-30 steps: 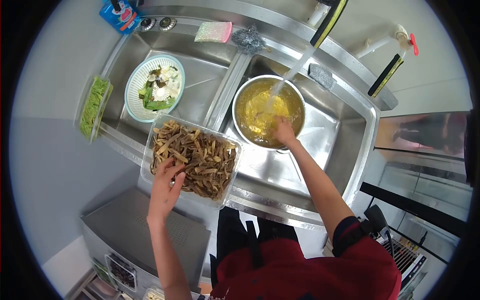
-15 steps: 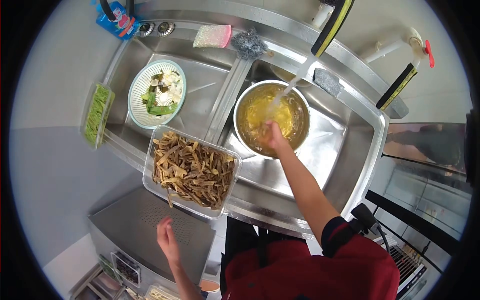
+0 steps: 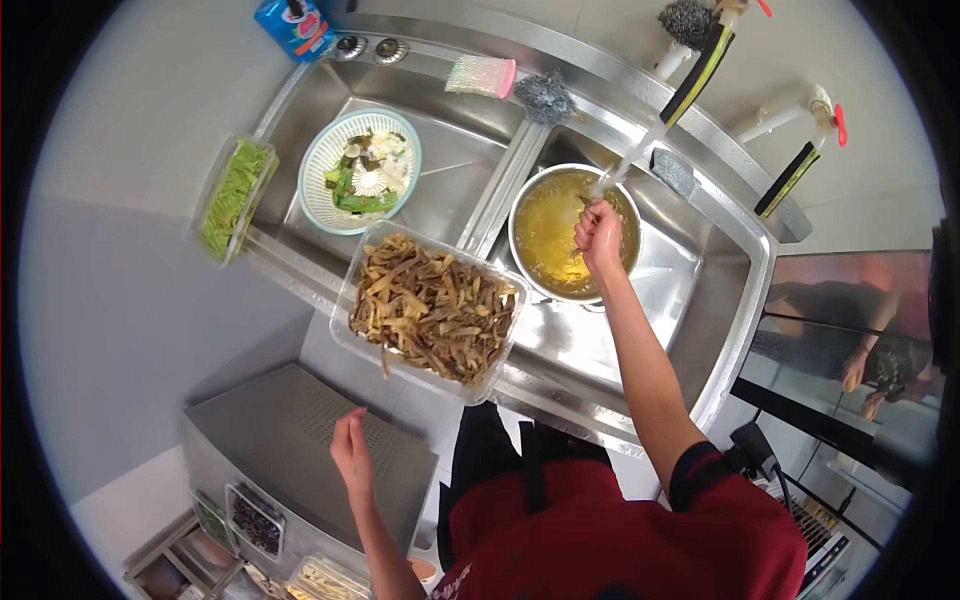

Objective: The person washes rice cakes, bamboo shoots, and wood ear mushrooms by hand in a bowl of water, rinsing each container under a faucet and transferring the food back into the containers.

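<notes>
Right hand fisted, rinsing something indistinct under the tap stream over the steel bowl, frame centre. Left hand open and empty, lower left, off the dried-strip container.

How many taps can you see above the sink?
2: one tap above the metal bowl, running water into it, and a second tap farther right by the sink's corner. None look hidden.

The left hand has been lifted out of the tray of dried strips and drawn back, and is now held open well short of it, over the grey metal box. The right hand has been raised from the yellow water in the steel bowl and closed, just under the stream from the tap.
</notes>
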Tool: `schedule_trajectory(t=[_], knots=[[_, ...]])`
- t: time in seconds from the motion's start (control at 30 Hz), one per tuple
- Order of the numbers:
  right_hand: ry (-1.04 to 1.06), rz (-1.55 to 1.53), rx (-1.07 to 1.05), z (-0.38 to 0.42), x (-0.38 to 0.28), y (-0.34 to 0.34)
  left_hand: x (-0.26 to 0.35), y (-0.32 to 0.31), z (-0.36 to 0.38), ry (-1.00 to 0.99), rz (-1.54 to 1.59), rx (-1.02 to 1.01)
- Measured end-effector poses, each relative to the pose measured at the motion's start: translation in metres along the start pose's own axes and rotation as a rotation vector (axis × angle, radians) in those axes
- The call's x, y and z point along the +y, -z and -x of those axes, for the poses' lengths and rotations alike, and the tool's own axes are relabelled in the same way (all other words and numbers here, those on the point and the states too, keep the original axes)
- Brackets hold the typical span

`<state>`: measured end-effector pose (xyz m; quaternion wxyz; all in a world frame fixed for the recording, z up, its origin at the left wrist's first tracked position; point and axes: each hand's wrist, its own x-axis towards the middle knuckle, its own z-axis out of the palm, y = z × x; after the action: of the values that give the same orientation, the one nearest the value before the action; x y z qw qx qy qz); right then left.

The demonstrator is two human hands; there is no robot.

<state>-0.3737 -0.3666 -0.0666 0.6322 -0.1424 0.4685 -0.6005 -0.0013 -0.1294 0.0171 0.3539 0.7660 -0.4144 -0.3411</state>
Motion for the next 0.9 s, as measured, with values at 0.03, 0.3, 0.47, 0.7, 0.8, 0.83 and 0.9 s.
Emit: schedule_trajectory(t=[0.03, 0.3, 0.47, 0.7, 0.8, 0.83, 0.9], knots=[[0.02, -0.025, -0.043, 0.02, -0.007, -0.016, -0.004, 0.001, -0.009, -0.031, 0.033, 0.011], [0.335, 1.068, -0.36, 0.132, 0.076, -0.112, 0.046, -0.036, -0.076, -0.265, -0.373, -0.314], [0.461, 1.122, -0.251, 0.175, 0.065, -0.092, 0.032, -0.087, -0.079, -0.478, -0.361, -0.579], [0.824, 1.604, -0.3, 0.193, 0.083, -0.107, 0.051, -0.051, -0.095, -0.196, -0.22, -0.606], [0.779, 1.843, -0.449, 0.198, 0.111, -0.112, 0.058, -0.063, -0.123, -0.787, -0.203, -0.29], [0.805, 1.875, -0.514, 0.202, 0.114, -0.109, 0.053, -0.07, -0.132, -0.99, -0.342, -0.307], [0.826, 1.84, -0.518, 0.208, 0.11, -0.099, 0.045, -0.069, -0.143, -1.103, -0.508, -0.376]])
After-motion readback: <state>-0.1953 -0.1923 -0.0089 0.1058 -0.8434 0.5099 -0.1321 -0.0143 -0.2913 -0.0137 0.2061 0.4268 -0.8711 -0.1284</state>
